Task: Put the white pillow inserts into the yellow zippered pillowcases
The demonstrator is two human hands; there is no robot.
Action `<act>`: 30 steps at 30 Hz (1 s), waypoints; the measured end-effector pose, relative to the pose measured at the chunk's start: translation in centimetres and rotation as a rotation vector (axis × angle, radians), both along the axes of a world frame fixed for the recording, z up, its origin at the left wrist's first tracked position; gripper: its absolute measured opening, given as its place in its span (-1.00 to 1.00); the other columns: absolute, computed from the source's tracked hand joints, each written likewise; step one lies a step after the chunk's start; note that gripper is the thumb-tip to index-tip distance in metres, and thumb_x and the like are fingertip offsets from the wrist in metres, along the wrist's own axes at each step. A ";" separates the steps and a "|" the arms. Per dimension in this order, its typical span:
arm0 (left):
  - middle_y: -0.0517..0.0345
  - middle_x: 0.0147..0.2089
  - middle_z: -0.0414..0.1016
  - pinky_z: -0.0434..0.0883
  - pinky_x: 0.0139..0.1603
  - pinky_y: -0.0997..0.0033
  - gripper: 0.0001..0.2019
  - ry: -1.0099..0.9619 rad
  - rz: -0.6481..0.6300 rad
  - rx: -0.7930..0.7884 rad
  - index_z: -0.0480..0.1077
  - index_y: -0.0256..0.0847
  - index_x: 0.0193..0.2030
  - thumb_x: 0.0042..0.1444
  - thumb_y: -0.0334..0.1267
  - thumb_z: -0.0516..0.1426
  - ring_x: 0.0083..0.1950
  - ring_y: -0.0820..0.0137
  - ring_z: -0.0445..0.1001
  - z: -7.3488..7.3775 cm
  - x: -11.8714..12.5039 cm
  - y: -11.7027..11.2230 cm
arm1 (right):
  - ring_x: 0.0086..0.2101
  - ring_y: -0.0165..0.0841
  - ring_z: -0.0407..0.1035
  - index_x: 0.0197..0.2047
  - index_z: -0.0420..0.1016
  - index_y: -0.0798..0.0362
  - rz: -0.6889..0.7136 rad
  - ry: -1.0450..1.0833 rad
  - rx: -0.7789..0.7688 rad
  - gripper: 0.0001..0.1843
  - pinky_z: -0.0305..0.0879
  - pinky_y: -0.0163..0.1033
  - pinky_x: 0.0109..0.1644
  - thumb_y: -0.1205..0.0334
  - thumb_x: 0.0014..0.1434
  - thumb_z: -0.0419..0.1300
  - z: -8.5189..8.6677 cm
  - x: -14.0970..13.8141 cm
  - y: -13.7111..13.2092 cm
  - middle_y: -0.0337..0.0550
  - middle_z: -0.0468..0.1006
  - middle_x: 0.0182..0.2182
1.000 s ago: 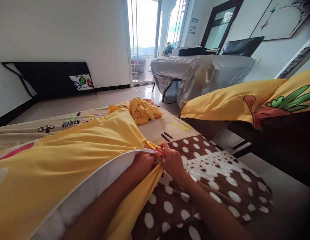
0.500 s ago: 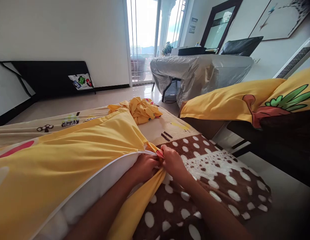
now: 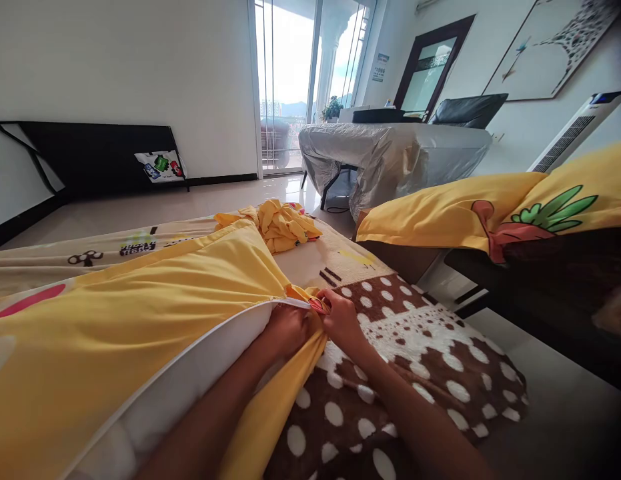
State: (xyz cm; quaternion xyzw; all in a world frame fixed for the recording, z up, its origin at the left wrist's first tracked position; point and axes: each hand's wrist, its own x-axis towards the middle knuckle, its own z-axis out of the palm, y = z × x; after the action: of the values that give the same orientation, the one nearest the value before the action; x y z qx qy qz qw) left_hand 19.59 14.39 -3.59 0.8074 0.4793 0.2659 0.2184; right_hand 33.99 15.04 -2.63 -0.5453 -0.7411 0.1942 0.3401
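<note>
A yellow duvet cover (image 3: 190, 277) lies spread on the bed, its long white-edged opening (image 3: 205, 350) gaping toward me. My left hand (image 3: 291, 328) is at the far end of that opening, closed on the fabric, its fingertips partly hidden by the cloth. Right beside it, my right hand (image 3: 339, 319) pinches the bunched yellow and red corner of the cover. The cloth is drawn into folds toward both hands. A strip of yellow fabric (image 3: 275, 407) hangs from the corner down between my forearms.
Under the cover is a brown and cream dotted blanket (image 3: 333, 413). Crumpled yellow cloth (image 3: 285, 223) lies beyond. To the right, yellow bedding with a carrot print (image 3: 440, 207) rests on dark furniture. Farther back stands a plastic-covered table (image 3: 390, 150) near a glass door (image 3: 287, 87).
My left hand has slipped slightly deeper behind the cloth, so its fingers show less. The right hand still pinches the corner. The view has shifted a little.
</note>
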 end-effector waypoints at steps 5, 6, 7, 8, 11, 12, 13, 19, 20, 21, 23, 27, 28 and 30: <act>-0.01 -0.22 0.51 0.35 0.00 0.22 -0.79 -0.169 0.053 -0.003 0.42 -0.27 -0.35 0.05 -0.41 -0.05 -0.15 0.26 0.41 -0.6 0.0 0.6 | -0.44 -0.39 0.31 -0.40 0.37 0.08 -0.028 -0.244 -0.029 -0.83 0.05 -0.35 -0.35 0.46 -0.04 0.01 -0.2 0.3 0.0 -0.16 0.48 -0.49; -0.01 -0.22 0.51 0.35 -0.01 0.23 -0.78 -0.202 0.056 -0.006 0.41 -0.29 -0.35 0.06 -0.41 -0.06 -0.16 0.27 0.42 -0.7 -0.1 0.7 | -0.42 -0.38 0.31 -0.40 0.38 0.08 -0.041 -0.245 -0.006 -0.83 0.06 -0.35 -0.34 0.45 -0.04 0.01 -0.2 0.3 0.0 -0.14 0.49 -0.46; -0.02 -0.21 0.51 0.36 -0.02 0.24 -0.78 -0.233 0.060 -0.008 0.41 -0.30 -0.34 0.06 -0.41 -0.06 -0.16 0.27 0.42 -0.8 -0.1 0.8 | -0.39 -0.37 0.32 -0.39 0.39 0.08 -0.042 -0.217 0.028 -0.82 0.08 -0.34 -0.32 0.44 -0.03 0.00 -0.2 0.2 0.0 -0.13 0.49 -0.43; -0.02 -0.20 0.51 0.36 -0.02 0.24 -0.78 -0.262 0.060 -0.010 0.42 -0.31 -0.33 0.05 -0.40 -0.05 -0.16 0.28 0.42 -0.8 -0.2 0.8 | -0.35 -0.36 0.33 -0.37 0.39 0.07 -0.032 -0.160 0.064 -0.82 0.11 -0.34 -0.29 0.43 -0.03 0.00 -0.2 0.1 0.1 -0.12 0.50 -0.39; 0.03 -0.22 0.53 0.36 -0.02 0.28 -0.79 -0.328 0.037 -0.029 0.44 -0.30 -0.34 -0.05 -0.45 -0.01 -0.17 0.30 0.43 -0.7 -0.1 0.7 | -0.33 -0.35 0.35 -0.35 0.41 0.07 0.001 0.113 0.079 -0.82 0.18 -0.32 -0.24 0.38 -0.03 0.02 -0.3 -0.2 0.2 -0.15 0.51 -0.37; 0.06 -0.26 0.53 0.37 -0.05 0.31 -0.78 -0.342 0.023 -0.042 0.44 -0.30 -0.37 -0.10 -0.48 -0.01 -0.21 0.32 0.43 -0.6 -0.1 0.7 | -0.35 -0.34 0.35 -0.35 0.41 0.07 0.003 0.225 0.044 -0.83 0.20 -0.31 -0.25 0.35 -0.04 0.04 -0.4 -0.3 0.3 -0.17 0.51 -0.40; 0.08 -0.31 0.53 0.38 -0.09 0.34 -0.77 -0.354 0.009 -0.055 0.44 -0.30 -0.40 -0.14 -0.50 -0.02 -0.24 0.34 0.44 -0.5 0.0 0.6 | -0.37 -0.34 0.35 -0.36 0.41 0.08 0.000 0.340 -0.001 -0.84 0.22 -0.30 -0.26 0.32 -0.05 0.06 -0.6 -0.4 0.4 -0.18 0.51 -0.42; 0.11 -0.38 0.53 0.38 -0.08 0.34 -0.76 -0.375 0.019 -0.075 0.45 -0.27 -0.48 -0.19 -0.53 -0.01 -0.26 0.33 0.43 0.0 0.2 0.4 | -0.46 -0.41 0.25 -0.37 0.29 0.07 -0.023 0.830 -0.233 -0.77 0.20 -0.33 -0.40 0.14 -0.11 0.15 -1.3 -1.3 0.5 -0.23 0.40 -0.48; 0.10 -0.35 0.54 0.37 -0.03 0.31 -0.76 -0.372 0.026 -0.075 0.47 -0.27 -0.45 -0.17 -0.52 0.00 -0.23 0.31 0.44 0.1 0.2 0.3 | -0.47 -0.43 0.23 -0.36 0.27 0.06 -0.031 0.864 -0.256 -0.75 0.19 -0.34 -0.41 0.12 -0.12 0.16 -1.2 -1.4 0.4 -0.25 0.38 -0.48; 0.10 -0.30 0.55 0.35 0.02 0.28 -0.75 -0.369 0.031 -0.075 0.49 -0.26 -0.41 -0.16 -0.52 0.02 -0.18 0.29 0.44 0.1 0.2 0.3 | -0.48 -0.44 0.21 -0.37 0.25 0.05 -0.037 0.882 -0.267 -0.74 0.19 -0.35 -0.41 0.11 -0.13 0.16 -1.1 -1.6 0.3 -0.28 0.35 -0.49; 0.09 -0.20 0.56 0.30 0.10 0.24 -0.73 -0.379 0.040 -0.072 0.52 -0.24 -0.32 -0.11 -0.49 0.05 -0.10 0.26 0.44 0.2 0.1 0.1 | -0.48 -0.44 0.18 -0.38 0.22 0.03 -0.041 0.875 -0.275 -0.75 0.17 -0.35 -0.41 0.12 -0.14 0.15 -0.9 -1.8 0.2 -0.30 0.31 -0.50; 0.09 -0.19 0.57 0.34 0.07 0.27 -0.79 -0.438 0.029 -0.079 0.54 -0.24 -0.25 0.05 -0.37 0.07 -0.14 0.28 0.47 0.1 0.1 0.0 | -0.48 -0.44 0.16 -0.39 0.19 0.02 -0.029 0.788 -0.283 -0.81 0.13 -0.35 -0.43 0.15 -0.12 0.08 -0.7 -1.8 0.2 -0.31 0.28 -0.51; 0.09 -0.19 0.57 0.34 0.07 0.27 -0.79 -0.445 0.023 -0.080 0.54 -0.24 -0.24 0.07 -0.35 0.07 -0.14 0.29 0.48 0.0 0.1 0.0 | -0.48 -0.43 0.16 -0.39 0.19 0.02 -0.029 0.752 -0.264 -0.82 0.12 -0.35 -0.42 0.14 -0.10 0.07 -0.7 -1.8 0.2 -0.31 0.28 -0.51; 0.08 -0.12 0.57 0.31 0.12 0.25 -0.78 -0.429 0.003 -0.069 0.54 -0.21 -0.19 0.08 -0.35 0.09 -0.09 0.28 0.47 -0.3 0.1 0.2 | -0.47 -0.42 0.17 -0.38 0.20 0.02 -0.016 0.656 -0.207 -0.82 0.12 -0.34 -0.40 0.12 -0.05 0.05 -0.9 -1.6 0.4 -0.31 0.27 -0.51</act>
State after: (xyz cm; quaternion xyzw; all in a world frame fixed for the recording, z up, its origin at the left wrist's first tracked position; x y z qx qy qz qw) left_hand 19.71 14.55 -3.87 0.7238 0.4316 0.4155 0.3424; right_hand 32.39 15.40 -3.56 -0.4914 -0.5644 0.4309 0.5044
